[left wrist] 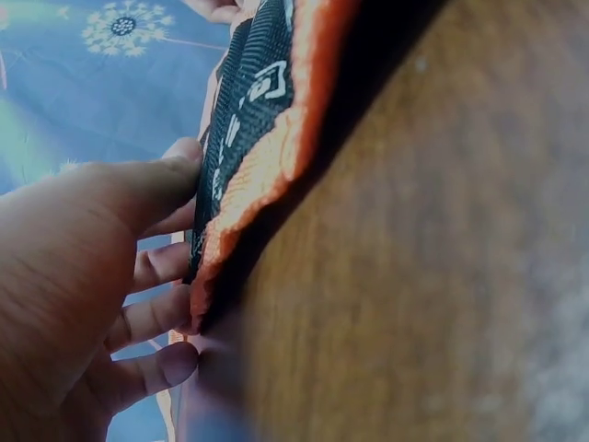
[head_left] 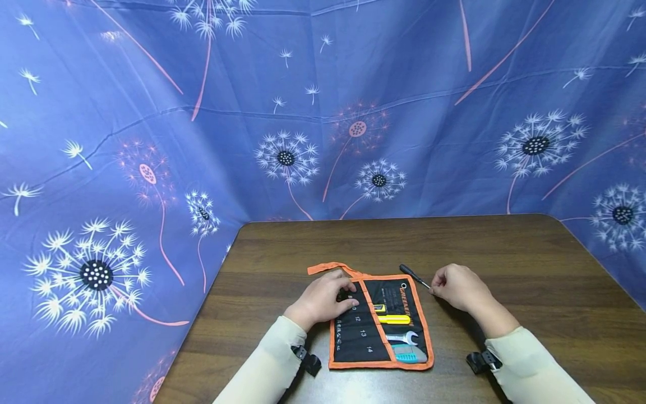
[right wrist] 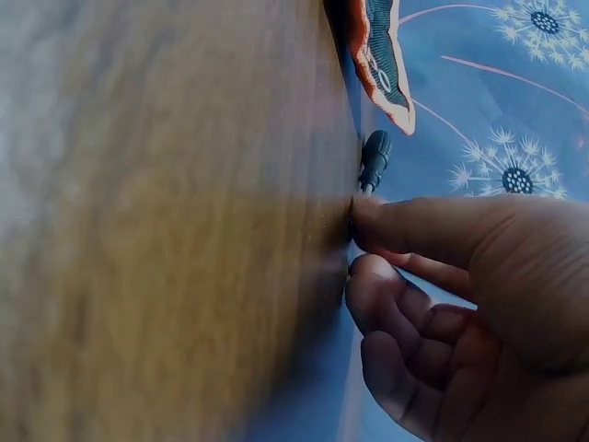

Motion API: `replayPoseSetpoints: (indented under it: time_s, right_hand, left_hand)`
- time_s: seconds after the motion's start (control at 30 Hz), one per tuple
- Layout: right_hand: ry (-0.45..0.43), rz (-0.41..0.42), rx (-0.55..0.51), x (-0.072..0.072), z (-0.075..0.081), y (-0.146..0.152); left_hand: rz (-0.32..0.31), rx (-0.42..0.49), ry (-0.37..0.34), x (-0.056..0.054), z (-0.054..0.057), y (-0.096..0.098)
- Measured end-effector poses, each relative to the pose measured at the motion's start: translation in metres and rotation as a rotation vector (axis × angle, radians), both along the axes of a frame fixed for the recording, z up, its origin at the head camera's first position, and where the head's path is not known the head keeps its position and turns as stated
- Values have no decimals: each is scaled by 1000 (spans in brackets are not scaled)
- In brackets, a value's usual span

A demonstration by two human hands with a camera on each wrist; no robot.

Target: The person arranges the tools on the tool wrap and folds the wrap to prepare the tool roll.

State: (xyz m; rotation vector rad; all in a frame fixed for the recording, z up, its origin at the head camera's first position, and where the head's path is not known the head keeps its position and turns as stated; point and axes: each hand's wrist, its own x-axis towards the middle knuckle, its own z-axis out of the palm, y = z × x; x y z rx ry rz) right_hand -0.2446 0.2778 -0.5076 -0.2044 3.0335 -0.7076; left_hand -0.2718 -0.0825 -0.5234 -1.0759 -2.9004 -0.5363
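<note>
A black tool pouch with orange edging (head_left: 348, 352) lies spread out on the table. Over its upper left part rests my left hand (head_left: 324, 300), thumb and fingers loosely spread on the fabric. In the left wrist view, fingertips (left wrist: 179, 364) touch the pouch's orange edge. To the right of the pouch, my right hand (head_left: 456, 287) pinches the thin metal shaft of a screwdriver (head_left: 410, 271) between thumb and fingers. Its black handle (right wrist: 376, 155) points away, toward the pouch's top right corner. The shaft's end is hidden by the fingers.
Pouch pockets hold a yellow-handled tool (head_left: 395, 319), an open-end wrench (head_left: 404, 338), a teal and grey tool (head_left: 410, 354) and a small yellow-black piece (head_left: 379, 308). An orange strap (head_left: 323, 268) trails from the top. Behind the wooden table (head_left: 282, 241) hangs a blue dandelion cloth (head_left: 429, 168).
</note>
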Motion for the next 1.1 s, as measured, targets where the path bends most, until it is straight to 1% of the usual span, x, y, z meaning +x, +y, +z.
replayPoseSetpoints:
  time_s: [0.13, 0.2, 0.27, 0.37, 0.47, 0.6, 0.73, 0.83, 0.97, 1.03, 1.1]
  right_hand:
    - [-41, 8, 58, 0, 0, -1]
    - [-57, 15, 77, 1, 1, -2]
    - [-55, 25, 79, 2, 1, -2]
    - [-35, 12, 46, 4, 3, -2]
    - [-21, -6, -12, 4, 5, -3]
    - [-38, -10, -51, 3, 6, -3]
    - [-55, -19, -31, 3, 7, -2]
    - [-28, -43, -19, 3, 8, -1]
    - [31, -70, -45, 5, 12, -2]
    - [53, -63, -71, 6, 14, -4]
    - [58, -43, -101, 8, 16, -9]
  left_hand:
    - [6, -2, -12, 1, 0, 1]
    - [2, 0, -3, 0, -1, 2]
    - [-8, 4, 12, 0, -2, 4]
    - [-34, 5, 43, -1, -3, 7]
    - [-72, 3, 66, -1, -3, 12]
    - [-114, -1, 55, -1, 0, 18]
    - [-136, -6, 40, -2, -1, 20]
    - [-143, -6, 51, -4, -2, 22]
    - [-141, -5, 79, -5, -5, 25]
    - [-135, -3, 89, -4, -6, 26]
    - [-127, -1, 97, -4, -7, 27]
